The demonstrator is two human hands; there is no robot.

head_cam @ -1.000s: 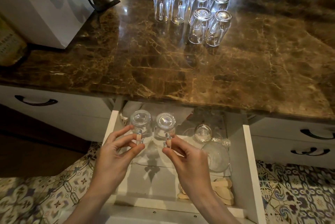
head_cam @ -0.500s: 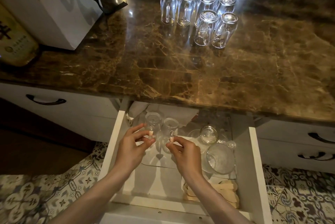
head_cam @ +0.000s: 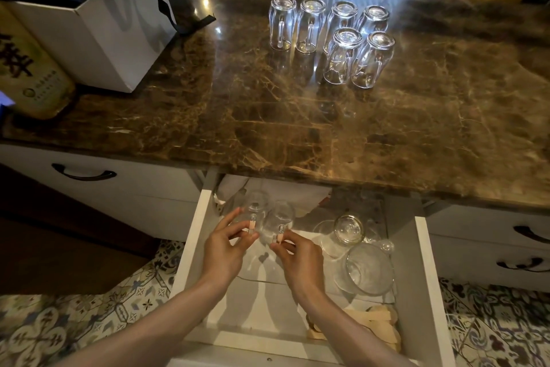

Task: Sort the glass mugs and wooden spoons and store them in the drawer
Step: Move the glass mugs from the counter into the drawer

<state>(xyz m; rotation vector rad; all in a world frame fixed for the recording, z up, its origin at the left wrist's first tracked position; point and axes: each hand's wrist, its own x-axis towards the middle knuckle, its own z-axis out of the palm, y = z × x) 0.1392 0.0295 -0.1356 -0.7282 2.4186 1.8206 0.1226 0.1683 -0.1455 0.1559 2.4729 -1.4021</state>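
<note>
Down at six o'clock in the head view, the open white drawer [head_cam: 428, 277] holds both hands. The left hand [head_cam: 221, 250] pinches the handle of one upside-down clear glass mug [head_cam: 255, 208] between thumb and fingers; the right hand [head_cam: 300, 256] pinches the handle of a second inverted glass mug [head_cam: 279, 218] just beside it, the two mugs near touching at the drawer's eleven o'clock corner. Pale wooden spoons [head_cam: 375, 323] lie at the drawer's five o'clock, with round clear glass lids [head_cam: 367, 273] at three o'clock. Up on the brown marble countertop [head_cam: 208, 116], six more inverted glass mugs [head_cam: 330, 39] cluster at twelve o'clock. A white paper bag [head_cam: 98, 39] stands at ten o'clock.
</note>
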